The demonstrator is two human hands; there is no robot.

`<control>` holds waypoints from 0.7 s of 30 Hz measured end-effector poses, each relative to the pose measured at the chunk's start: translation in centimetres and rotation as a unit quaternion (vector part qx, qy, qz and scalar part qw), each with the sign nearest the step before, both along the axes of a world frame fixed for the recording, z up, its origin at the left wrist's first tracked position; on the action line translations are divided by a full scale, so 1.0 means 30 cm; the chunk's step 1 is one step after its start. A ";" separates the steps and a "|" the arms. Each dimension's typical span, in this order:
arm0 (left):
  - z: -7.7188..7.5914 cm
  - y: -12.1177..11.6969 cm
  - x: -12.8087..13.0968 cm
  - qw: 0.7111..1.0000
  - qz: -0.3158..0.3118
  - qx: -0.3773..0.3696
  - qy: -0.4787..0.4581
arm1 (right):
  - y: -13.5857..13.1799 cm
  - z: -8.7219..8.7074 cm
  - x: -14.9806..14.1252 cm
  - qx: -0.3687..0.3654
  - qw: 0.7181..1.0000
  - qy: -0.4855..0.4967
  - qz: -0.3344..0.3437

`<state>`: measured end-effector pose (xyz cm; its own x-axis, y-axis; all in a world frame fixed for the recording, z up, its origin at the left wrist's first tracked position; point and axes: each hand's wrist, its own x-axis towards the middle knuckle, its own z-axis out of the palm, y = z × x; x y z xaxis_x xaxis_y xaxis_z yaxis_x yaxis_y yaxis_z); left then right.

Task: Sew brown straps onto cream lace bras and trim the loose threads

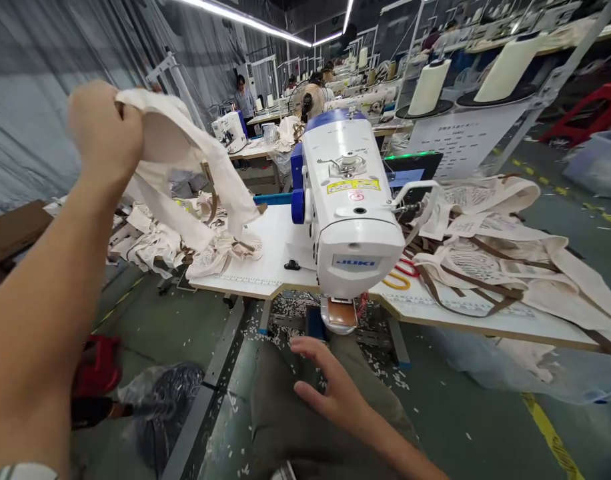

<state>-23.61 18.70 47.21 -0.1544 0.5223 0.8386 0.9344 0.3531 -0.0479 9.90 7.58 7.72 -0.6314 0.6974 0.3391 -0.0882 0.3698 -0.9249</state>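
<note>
My left hand point(103, 133) is raised high at the left, closed on a cream cloth bag point(195, 173) that hangs down toward the white table point(265, 260). My right hand point(330, 387) hovers low over my lap, fingers spread and holding nothing, just below the head of a white Juki sewing machine point(350, 200). A pile of cream bags point(155, 240) lies on the table's left part, under the hanging bag.
More cream bags with brown straps point(490, 260) are heaped on the table right of the machine. Red and yellow scissors handles point(403, 273) lie by the machine. A red stool point(98, 367) stands low left. Other workers sit at machines point(313, 93) farther back.
</note>
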 end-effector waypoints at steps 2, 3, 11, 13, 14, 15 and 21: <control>-0.039 -0.106 0.059 0.991 0.044 -0.118 0.053 | -0.003 0.047 -0.054 0.038 0.999 0.022 -0.023; -0.071 -0.157 0.089 0.983 0.049 -0.167 0.059 | -0.003 0.071 -0.087 0.043 0.998 0.027 -0.033; -0.436 -0.383 0.221 0.916 -0.085 -0.393 0.012 | 0.019 0.112 -0.391 0.040 0.995 -0.032 -0.084; -0.489 -0.404 0.207 0.898 -0.083 -0.432 -0.005 | 0.042 0.045 -0.391 0.064 0.992 -0.070 -0.087; -0.506 -0.414 0.191 0.889 -0.087 -0.449 -0.011 | 0.055 0.004 -0.368 0.076 0.989 -0.093 -0.089; -0.520 -0.425 0.170 0.877 -0.104 -0.468 -0.010 | 0.069 -0.038 -0.330 0.089 0.985 -0.117 -0.093; -0.739 -0.544 0.025 0.792 -0.245 -0.558 0.029 | 0.154 -0.225 0.092 0.262 0.937 -0.171 -0.157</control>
